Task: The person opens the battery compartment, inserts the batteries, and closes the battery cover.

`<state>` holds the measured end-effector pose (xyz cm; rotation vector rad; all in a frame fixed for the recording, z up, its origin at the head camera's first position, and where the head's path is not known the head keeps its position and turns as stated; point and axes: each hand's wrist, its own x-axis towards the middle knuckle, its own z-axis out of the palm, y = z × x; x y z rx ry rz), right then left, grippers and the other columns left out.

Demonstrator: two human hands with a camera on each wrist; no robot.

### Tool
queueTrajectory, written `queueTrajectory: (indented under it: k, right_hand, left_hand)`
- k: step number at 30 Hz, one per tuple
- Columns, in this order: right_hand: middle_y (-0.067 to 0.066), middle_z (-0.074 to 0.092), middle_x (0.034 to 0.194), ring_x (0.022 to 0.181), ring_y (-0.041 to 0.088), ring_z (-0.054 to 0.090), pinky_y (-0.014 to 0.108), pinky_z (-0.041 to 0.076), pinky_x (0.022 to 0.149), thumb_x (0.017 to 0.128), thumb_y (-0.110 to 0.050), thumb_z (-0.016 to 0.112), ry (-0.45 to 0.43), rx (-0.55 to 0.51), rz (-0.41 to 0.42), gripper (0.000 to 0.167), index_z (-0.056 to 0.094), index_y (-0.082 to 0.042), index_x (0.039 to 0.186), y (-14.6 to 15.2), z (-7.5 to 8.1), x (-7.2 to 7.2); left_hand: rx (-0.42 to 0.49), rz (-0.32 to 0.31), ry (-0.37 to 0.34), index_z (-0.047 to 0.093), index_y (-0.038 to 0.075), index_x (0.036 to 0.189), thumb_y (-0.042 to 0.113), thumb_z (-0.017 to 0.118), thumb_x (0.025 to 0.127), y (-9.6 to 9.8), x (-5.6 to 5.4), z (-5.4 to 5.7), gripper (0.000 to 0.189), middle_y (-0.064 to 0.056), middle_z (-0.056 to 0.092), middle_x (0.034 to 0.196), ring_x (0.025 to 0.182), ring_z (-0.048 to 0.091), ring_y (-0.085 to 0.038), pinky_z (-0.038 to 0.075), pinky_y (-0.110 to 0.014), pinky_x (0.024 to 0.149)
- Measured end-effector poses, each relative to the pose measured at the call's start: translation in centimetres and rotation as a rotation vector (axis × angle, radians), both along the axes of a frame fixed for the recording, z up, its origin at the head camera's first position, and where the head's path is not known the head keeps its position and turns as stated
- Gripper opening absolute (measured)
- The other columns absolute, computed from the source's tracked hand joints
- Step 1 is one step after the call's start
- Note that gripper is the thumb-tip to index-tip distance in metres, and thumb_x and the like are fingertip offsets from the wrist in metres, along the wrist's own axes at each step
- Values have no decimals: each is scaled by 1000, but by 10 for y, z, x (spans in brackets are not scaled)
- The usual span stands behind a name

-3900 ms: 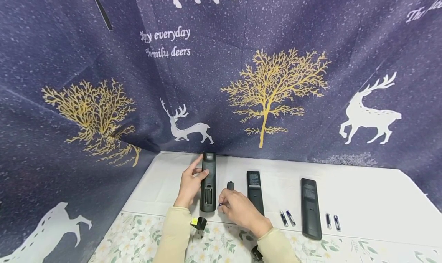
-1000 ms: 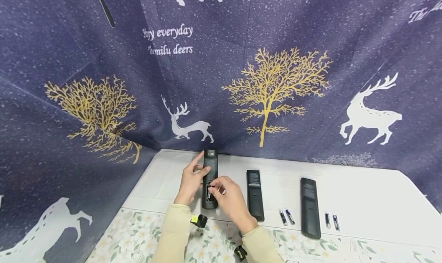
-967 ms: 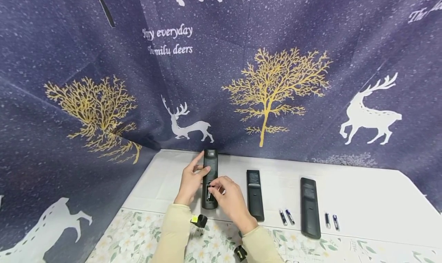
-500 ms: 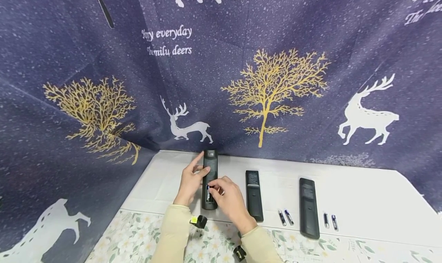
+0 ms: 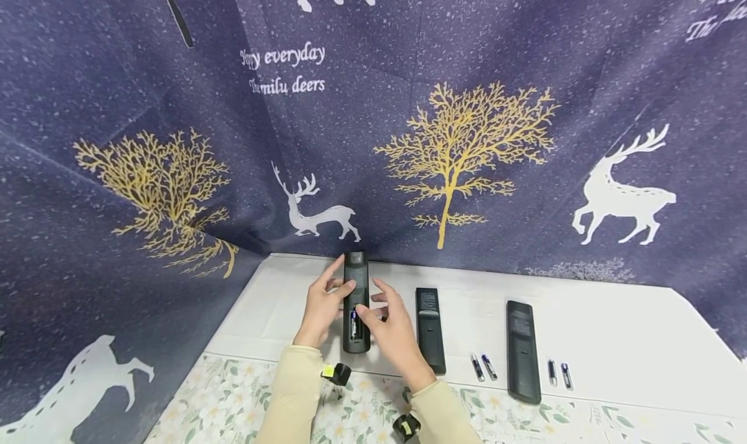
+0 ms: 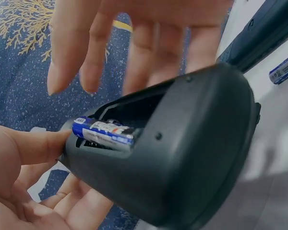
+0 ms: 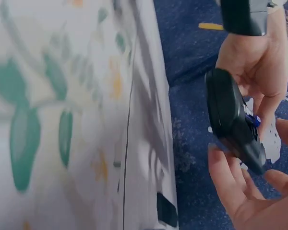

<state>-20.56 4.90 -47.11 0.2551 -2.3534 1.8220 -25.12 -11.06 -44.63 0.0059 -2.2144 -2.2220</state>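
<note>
My left hand (image 5: 320,304) holds a black remote control (image 5: 357,272), back side up, thumb along its edge. Its battery compartment is uncovered. Inside lies a blue-and-silver battery (image 6: 103,133), tilted, one end sticking up above the compartment rim in the left wrist view. My right hand (image 5: 399,334) is at the remote's right side, fingers fairly straight, thumb tip by the compartment. Nothing is seen gripped in it. In the right wrist view the battery's blue end (image 7: 255,120) juts from the remote. A dark piece (image 5: 384,317), mostly hidden, lies behind my right hand.
A second remote (image 5: 430,340) lies to the right, with a pair of batteries (image 5: 483,367) beside it. Farther right are a third remote (image 5: 523,353) and another pair of batteries (image 5: 559,374). A printed cloth (image 5: 467,172) hangs behind the white table (image 5: 613,327).
The right hand brought a battery to the compartment and had its fingertips on it; now those fingers have spread away rightward, leaving the battery in the compartment. The left hand keeps its hold.
</note>
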Motion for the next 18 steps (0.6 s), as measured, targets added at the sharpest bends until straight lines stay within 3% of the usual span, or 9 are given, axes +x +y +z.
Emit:
queueTrajectory:
  k: [5, 12, 18]
  right_hand:
    - [16, 61, 129, 90, 21, 66, 38, 56, 76, 104, -39, 70, -115, -79, 35, 71, 40, -16, 164, -1, 0, 0]
    - [15, 61, 122, 81, 20, 61, 37, 52, 72, 103, -38, 72, -113, -85, 7, 71, 40, -19, 164, -4, -2, 0]
    - [13, 60, 116, 77, 19, 57, 34, 50, 67, 102, -34, 73, -106, -80, -11, 71, 40, -20, 164, -5, -2, -1]
  left_hand:
    - [14, -7, 21, 48, 28, 162, 11, 69, 105, 1, -2, -1, 63, -22, 64, 129, 86, 75, -23, 65, -40, 71]
    - [27, -6, 15, 51, 35, 160, 11, 70, 104, 4, -2, -1, 63, -19, 64, 128, 88, 74, -22, 65, -40, 73]
    - [16, -4, 26, 49, 32, 161, 11, 70, 105, 6, 0, -1, 64, -19, 65, 127, 87, 75, -23, 65, -41, 72]
